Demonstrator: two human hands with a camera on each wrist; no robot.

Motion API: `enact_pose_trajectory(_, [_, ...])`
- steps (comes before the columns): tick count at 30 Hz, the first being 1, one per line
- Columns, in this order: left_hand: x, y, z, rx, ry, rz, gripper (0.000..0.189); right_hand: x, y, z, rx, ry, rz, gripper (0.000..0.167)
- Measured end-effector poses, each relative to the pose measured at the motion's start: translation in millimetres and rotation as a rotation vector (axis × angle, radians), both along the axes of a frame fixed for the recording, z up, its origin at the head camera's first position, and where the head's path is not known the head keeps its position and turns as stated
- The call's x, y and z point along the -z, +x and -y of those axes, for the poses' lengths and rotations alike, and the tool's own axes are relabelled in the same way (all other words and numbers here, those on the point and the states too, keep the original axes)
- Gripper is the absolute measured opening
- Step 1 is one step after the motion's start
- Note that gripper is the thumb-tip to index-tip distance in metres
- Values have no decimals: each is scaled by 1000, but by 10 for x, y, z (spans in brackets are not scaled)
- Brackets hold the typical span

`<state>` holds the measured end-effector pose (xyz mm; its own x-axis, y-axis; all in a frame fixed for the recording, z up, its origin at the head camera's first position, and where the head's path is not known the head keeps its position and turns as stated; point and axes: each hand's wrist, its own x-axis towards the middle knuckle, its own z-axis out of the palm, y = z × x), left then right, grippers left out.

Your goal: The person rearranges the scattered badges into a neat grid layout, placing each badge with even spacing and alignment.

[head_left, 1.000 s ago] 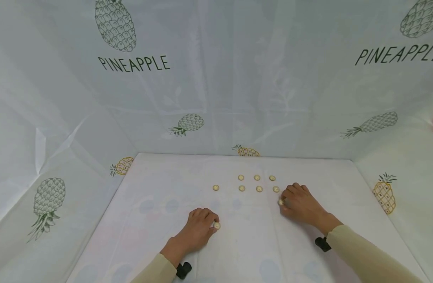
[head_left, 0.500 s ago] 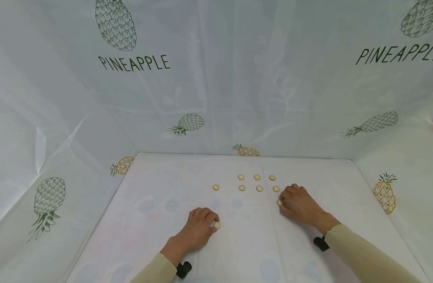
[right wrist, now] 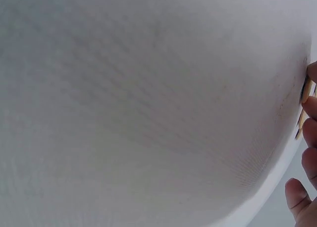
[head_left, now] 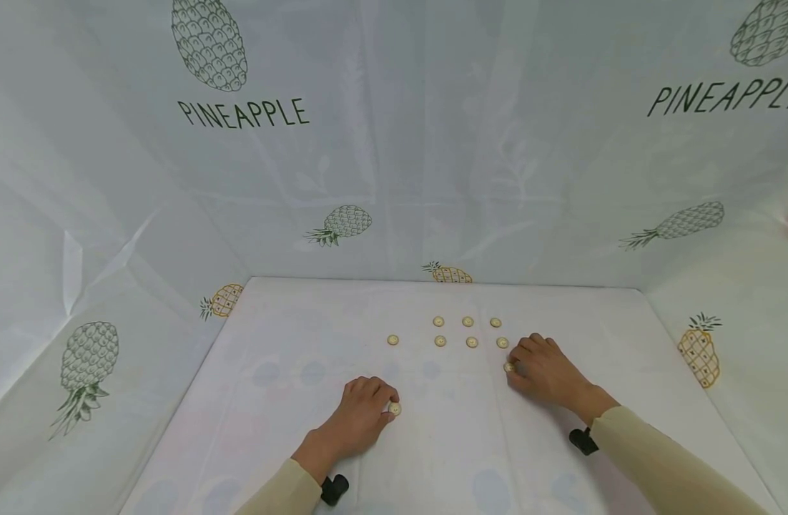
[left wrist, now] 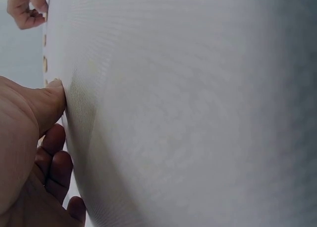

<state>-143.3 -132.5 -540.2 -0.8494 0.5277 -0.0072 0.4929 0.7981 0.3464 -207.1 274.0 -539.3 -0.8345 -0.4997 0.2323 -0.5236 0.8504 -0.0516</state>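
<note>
On the white-covered table, my left hand [head_left: 358,418] pinches a round cream button [head_left: 395,408] between thumb and forefinger, at the front middle. My right hand [head_left: 548,373], farther back on the right, holds another such button [head_left: 510,367] at its fingertips, flat by the table surface. Just behind the right fingers lies a button [head_left: 502,342] at the end of a row. In the right wrist view the held button [right wrist: 306,89] shows edge-on between the fingertips. The left wrist view shows the left thumb [left wrist: 52,95] at the cloth; its button is mostly hidden there.
Two rows of buttons run across the back of the table, including a middle one [head_left: 472,342] and a rear one [head_left: 468,322]. A single button [head_left: 392,340] lies apart on their left. White pineapple-printed sheeting [head_left: 394,143] walls in the back and sides.
My right hand has edged slightly left, bringing its button a little left along the table. The left hand and its button stay in place, as do the buttons in the rows.
</note>
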Motion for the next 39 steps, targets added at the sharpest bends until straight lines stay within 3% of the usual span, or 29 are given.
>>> enact_pose_trajectory(14, [-15,6,-6,-3,2,2,19,-1,13,21,-26,-38,-53,12])
enact_pose_trajectory(22, [28,-8,2,-13,-7,8,18,0,13,20,-9,-26,-11,11])
enact_pose_trajectory(32, [-48,18,-1,-9,-8,34,20,23,1,18,6,-21,22,12])
enact_pose_trajectory(39, [-56,23,12,4,1,31,21,-9,-13,60,-20,-41,-53,16])
